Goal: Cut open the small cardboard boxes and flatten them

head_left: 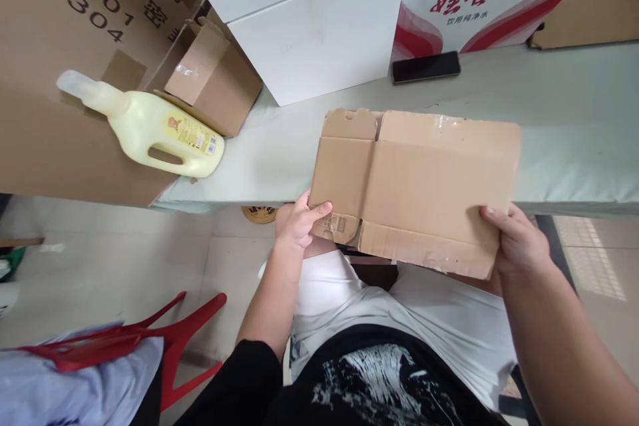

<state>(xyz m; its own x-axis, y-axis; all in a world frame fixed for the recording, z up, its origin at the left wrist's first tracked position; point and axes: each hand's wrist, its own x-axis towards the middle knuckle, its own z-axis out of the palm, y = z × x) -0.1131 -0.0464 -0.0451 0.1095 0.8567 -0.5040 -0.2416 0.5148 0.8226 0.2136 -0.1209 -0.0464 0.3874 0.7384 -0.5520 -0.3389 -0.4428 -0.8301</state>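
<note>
A flattened cardboard box (pixel 424 180) is held up over the front edge of the table, tilted slightly down to the right. My left hand (pixel 302 223) grips its lower left corner, thumb on the face beside a small printed mark. At the lower right edge my right hand (pixel 519 239) pinches the cardboard, its thumb in front and the other fingers mostly hidden behind. A crease and slot divide the narrower left panel from the wide right panel. Shiny clear tape shows at the top edge.
A pale yellow detergent bottle (pixel 170 133) lies beside a small open carton (pixel 214 76) at the left. Behind stand a white box (pixel 319 33) and a red-and-white box (pixel 479 6). A black phone (pixel 426 68) rests on the green-covered table (pixel 574 120). A red chair (pixel 184 339) stands lower left.
</note>
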